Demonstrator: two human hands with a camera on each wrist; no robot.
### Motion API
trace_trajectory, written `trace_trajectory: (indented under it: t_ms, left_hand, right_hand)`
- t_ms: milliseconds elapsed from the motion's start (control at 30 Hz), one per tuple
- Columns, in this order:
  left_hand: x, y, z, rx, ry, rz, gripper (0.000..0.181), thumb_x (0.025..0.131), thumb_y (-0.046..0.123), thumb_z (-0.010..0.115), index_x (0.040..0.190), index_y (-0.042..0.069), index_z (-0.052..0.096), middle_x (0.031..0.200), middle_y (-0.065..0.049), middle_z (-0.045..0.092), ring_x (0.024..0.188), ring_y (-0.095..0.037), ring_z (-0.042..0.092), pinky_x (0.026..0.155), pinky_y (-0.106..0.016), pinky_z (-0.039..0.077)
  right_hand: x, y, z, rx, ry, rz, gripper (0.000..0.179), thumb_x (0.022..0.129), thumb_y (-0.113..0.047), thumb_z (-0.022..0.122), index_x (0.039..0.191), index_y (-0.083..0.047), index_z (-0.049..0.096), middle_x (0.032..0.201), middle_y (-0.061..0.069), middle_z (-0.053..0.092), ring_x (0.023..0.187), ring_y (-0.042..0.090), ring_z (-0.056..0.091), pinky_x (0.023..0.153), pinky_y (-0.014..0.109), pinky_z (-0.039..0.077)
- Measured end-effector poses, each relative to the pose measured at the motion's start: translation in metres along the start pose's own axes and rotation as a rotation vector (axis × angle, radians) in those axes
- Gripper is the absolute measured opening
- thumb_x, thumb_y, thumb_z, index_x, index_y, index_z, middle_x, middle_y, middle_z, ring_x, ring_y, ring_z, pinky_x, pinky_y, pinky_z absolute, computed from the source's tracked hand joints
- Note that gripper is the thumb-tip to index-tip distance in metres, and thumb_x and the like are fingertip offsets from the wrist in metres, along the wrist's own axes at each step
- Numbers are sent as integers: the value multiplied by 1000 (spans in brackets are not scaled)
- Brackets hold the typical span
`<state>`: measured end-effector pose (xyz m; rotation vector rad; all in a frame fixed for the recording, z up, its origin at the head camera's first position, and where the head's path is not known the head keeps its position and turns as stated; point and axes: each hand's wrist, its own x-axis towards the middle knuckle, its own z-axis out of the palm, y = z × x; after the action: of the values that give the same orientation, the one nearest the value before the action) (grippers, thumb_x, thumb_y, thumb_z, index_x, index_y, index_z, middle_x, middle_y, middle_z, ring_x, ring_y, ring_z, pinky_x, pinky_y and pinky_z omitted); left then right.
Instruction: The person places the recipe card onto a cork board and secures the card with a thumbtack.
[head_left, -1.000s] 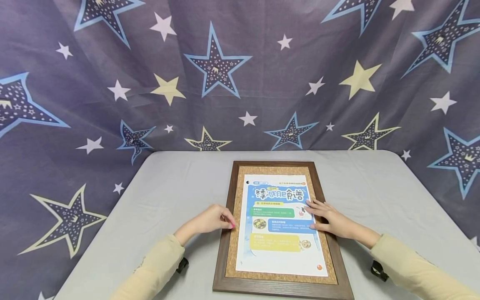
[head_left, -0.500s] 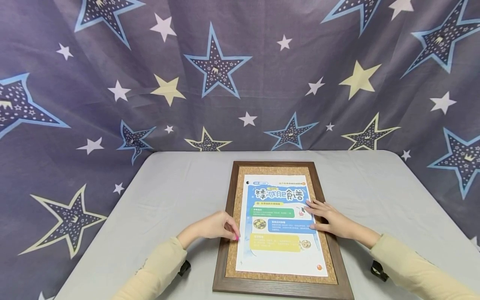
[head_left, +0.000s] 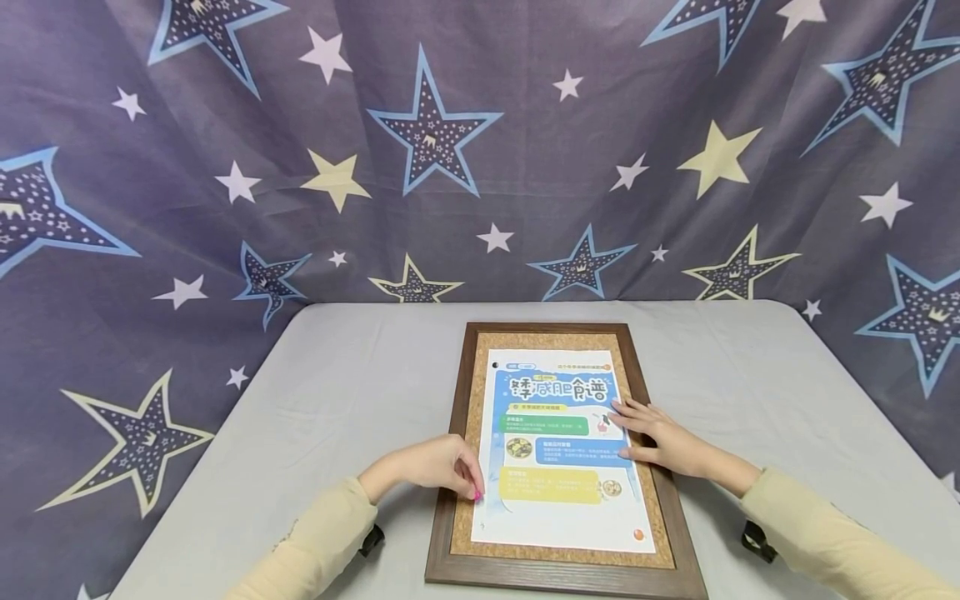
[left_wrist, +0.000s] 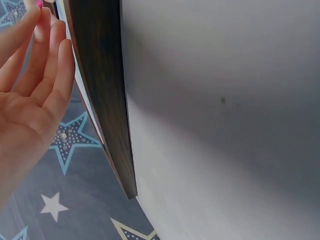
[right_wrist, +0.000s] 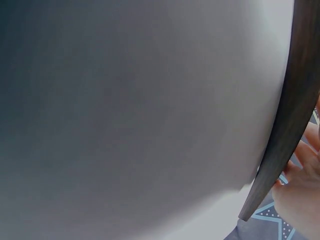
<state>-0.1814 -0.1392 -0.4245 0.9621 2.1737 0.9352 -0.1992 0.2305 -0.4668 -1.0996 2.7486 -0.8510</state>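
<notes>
A printed paper sheet (head_left: 555, 525) lies on a framed cork board (head_left: 562, 562). My left hand (head_left: 435, 465) pinches a small pink push pin (head_left: 477, 495) between thumb and fingertips, at the sheet's left edge, below its middle. The pin also shows as a pink spot in the left wrist view. My right hand (head_left: 663, 442) rests on the sheet's right side with its fingers spread and straight. A black push pin (head_left: 495, 365) sits at the sheet's top left corner. Orange push pins are at the top right (head_left: 607, 367) and bottom right (head_left: 638, 534) corners.
The board's dark brown wooden frame (head_left: 442, 533) rests on a table with a grey cloth (head_left: 352, 358). A star-patterned curtain (head_left: 517, 150) hangs behind the table and along both sides. Each wrist carries a black strap.
My left hand has moved down along the sheet's left edge, towards its lower left corner, with the pink push pin in its fingers. The right hand and the board have stayed in place.
</notes>
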Motion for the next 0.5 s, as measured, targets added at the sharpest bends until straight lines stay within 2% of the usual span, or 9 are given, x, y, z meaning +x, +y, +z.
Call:
trace_trajectory:
  t_ms: [100,300,500]
  left_hand:
    - [1,0,2,15,-23,6,6,72,1,69,75,5,70,73,3,63,60,0,55,60,-19,49]
    - [2,3,6,15,-66,3,6,71,1,69,75,5,69,73,-2,67,58,0,56,60,-18,49]
    - [1,10,7,41,-80,-16,6,70,1,69,74,5,69,71,2,65,58,1,54,59,-17,48]
  right_hand:
    - [0,0,0,1,-2,3,59,83,-29,59,128,5,41,136,25,31,124,48,20,96,62,13]
    - [0,1,1,2,-3,8,59,83,-30,59,128,5,41,136,24,31,124,47,20,96,62,13]
    - [0,0,0,0,0,3,59,83,-29,59,128,5,41,136,25,31,124,47,20,96,62,13]
